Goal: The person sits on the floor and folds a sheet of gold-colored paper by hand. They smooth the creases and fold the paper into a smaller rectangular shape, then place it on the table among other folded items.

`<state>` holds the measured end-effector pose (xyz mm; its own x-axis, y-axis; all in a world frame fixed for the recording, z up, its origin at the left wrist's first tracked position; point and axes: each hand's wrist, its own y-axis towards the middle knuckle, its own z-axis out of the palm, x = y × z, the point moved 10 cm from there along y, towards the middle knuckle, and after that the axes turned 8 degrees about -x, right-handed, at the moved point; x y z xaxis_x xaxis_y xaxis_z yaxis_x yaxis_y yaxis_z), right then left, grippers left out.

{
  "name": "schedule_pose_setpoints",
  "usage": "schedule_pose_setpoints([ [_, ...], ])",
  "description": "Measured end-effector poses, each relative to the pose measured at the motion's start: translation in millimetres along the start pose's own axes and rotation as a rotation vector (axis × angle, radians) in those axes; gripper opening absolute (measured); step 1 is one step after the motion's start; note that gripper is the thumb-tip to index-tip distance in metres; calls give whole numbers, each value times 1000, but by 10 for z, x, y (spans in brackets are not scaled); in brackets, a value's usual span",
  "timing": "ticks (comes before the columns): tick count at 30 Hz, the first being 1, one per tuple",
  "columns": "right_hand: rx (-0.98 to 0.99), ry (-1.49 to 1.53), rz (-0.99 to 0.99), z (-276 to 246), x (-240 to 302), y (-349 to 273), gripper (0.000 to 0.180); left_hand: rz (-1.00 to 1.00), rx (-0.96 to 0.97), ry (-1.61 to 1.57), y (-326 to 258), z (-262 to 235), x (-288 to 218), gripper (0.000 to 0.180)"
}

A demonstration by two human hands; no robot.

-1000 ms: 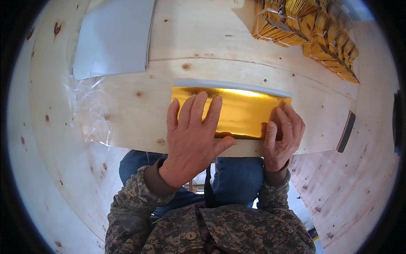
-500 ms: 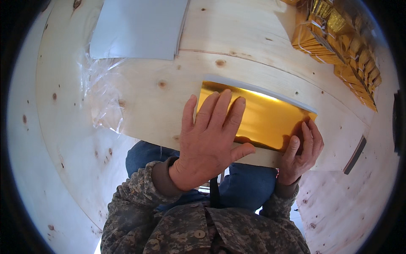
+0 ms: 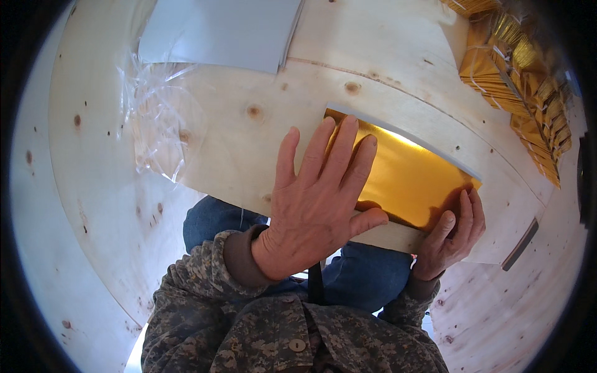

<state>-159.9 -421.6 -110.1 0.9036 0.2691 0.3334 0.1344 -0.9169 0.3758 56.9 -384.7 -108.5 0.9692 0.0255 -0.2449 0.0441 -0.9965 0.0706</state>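
A shiny gold foil sheet (image 3: pixel 407 177), with a pale strip along its far edge, lies on the plywood board in front of me. My left hand (image 3: pixel 323 180) rests over its left end, palm down, with fingers spread and thumb stretched to the right. At the sheet's right end is my right hand (image 3: pixel 457 233). Its slightly bent fingers touch the edge there, and the thumb stands apart from them over the near right corner. What lies beneath my left palm is hidden.
Pale grey-white sheets (image 3: pixel 217 34) are stacked at the far left. Crumpled clear plastic film (image 3: pixel 161 118) lies nearer on that side. Bundles of folded gold paper (image 3: pixel 497 74) tied with white string stand at the far right. A dark strip (image 3: pixel 520 244) sits at the board's right edge.
The whole view has turned slightly, so the board and sheets appear shifted right. My left hand remains flat over the foil's left end, and my right hand stays at its right edge.
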Motion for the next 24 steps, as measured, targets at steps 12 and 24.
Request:
schedule_pose_setpoints([
  [12,-8,-22,-21,-4,4,5,47,-37,-19,-82,27,-50,28,81],
  [24,15,-55,-28,26,-9,0,51,-27,4,-37,39,36,66,86],
])
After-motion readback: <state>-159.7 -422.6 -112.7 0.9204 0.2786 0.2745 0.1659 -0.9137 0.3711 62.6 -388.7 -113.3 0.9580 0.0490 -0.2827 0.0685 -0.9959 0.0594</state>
